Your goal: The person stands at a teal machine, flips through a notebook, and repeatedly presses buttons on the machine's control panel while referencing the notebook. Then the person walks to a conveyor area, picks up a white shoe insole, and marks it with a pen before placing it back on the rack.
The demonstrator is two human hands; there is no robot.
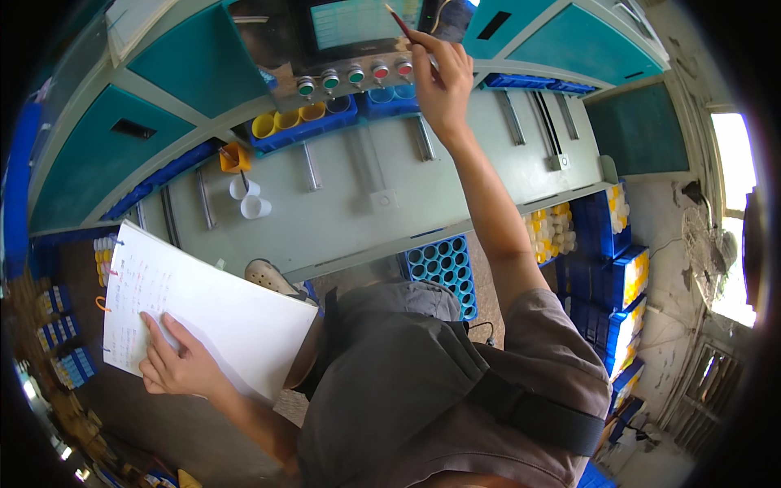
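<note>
My right hand (446,89) is raised in front of a control panel and grips a slim dark red pen-like stick (398,21). Its pale tip lies over the lit screen (366,23); whether it touches, I cannot tell. Below the screen, a row of green and red push buttons (355,75) ends beside this hand. At lower left, a ring-bound notebook (220,313) lies tilted open at a page with handwritten lines. My left hand (181,364) rests on that page, thumb and forefinger stretched out over the writing and the other fingers bent.
A pale green machine bench (325,220) with metal rails carries two white cups (255,207) and an orange holder (234,158). Blue trays (305,130) hold yellow and dark cups under the panel. A crate of teal cups (443,268) stands below; blue crates (598,313) are stacked at right.
</note>
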